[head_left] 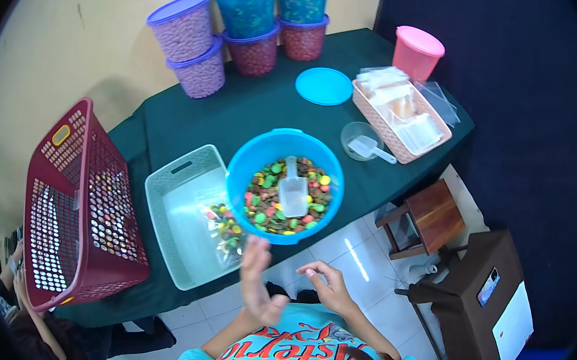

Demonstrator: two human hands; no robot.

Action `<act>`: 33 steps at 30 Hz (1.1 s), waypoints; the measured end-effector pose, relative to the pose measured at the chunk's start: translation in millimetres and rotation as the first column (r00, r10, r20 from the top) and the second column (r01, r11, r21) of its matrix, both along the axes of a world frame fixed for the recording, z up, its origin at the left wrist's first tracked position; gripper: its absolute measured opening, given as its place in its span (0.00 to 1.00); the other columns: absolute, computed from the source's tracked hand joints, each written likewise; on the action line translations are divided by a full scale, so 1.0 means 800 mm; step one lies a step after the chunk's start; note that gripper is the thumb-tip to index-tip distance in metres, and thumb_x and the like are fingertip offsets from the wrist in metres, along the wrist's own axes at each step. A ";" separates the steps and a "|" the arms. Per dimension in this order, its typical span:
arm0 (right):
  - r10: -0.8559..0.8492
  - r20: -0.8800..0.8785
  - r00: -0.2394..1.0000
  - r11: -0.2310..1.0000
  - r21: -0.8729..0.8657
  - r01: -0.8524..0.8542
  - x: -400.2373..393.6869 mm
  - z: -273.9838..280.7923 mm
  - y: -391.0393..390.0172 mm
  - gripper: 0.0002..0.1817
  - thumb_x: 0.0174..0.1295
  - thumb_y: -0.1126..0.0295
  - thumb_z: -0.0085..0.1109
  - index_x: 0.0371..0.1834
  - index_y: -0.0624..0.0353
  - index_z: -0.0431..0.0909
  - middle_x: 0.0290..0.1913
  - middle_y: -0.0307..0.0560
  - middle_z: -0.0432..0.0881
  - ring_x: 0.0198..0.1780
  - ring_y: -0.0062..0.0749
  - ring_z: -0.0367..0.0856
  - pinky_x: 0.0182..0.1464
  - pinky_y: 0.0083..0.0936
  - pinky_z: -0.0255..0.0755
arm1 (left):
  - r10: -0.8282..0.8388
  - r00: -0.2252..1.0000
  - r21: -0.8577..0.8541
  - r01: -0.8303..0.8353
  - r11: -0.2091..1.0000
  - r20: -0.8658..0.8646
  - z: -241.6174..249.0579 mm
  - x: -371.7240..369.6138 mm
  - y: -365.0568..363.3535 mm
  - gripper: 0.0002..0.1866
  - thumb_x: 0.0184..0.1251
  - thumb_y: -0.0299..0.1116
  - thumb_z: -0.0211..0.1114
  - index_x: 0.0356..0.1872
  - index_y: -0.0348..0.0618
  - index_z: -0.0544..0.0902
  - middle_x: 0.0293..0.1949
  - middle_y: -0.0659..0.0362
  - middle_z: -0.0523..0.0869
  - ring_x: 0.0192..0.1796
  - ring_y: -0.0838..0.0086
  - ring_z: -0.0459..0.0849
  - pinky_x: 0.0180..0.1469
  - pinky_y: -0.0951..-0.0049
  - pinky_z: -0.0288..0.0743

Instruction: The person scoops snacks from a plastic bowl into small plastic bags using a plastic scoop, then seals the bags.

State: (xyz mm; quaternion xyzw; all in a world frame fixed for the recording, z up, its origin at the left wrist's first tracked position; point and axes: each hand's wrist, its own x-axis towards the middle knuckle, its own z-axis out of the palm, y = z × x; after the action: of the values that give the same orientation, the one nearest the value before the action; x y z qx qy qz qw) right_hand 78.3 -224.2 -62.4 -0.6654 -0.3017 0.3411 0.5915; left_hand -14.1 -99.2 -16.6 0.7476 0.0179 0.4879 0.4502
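My left hand (261, 285) is raised just in front of the blue tub, fingers stretched out, holding nothing. To its right, my right hand (328, 286) hovers off the table's front edge with its fingers loosely bent and apart, also with nothing in it. The blue tub (237, 158) holds brown, green, yellow and red candy-like pieces (263, 202). A clear plastic scoop (292, 196) lies on top of them. Left of the tub, a pale green tray (169, 252) holds clear bags of the same pieces (225, 229).
A maroon basket (112, 281) stands at left, near another person's arm (36, 315). Filled lidded tubs (253, 6) are stacked behind. At right are a blue lid (324, 86), a bowl with a scoop (363, 145), a basket of plastic bags (412, 154), a pink tub (417, 53) and a wooden stool (436, 218).
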 end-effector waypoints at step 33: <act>-0.313 -0.011 0.950 0.949 -0.041 0.312 0.330 0.063 -0.195 0.17 0.59 0.73 0.47 0.51 0.67 0.69 0.46 0.50 0.78 0.51 0.30 0.74 0.56 0.26 0.61 | -0.361 0.827 -0.111 0.348 0.931 -0.430 -0.051 0.425 -0.054 0.06 0.56 0.25 0.58 0.34 0.36 0.80 0.31 0.53 0.82 0.35 0.66 0.80 0.41 0.71 0.71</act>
State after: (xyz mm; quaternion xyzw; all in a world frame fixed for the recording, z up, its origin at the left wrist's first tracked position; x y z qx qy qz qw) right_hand 341.9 -380.6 -11.8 -0.7130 -0.1807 0.2550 0.6276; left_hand 325.6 -142.6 -57.0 0.8227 -0.0120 0.2123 0.5273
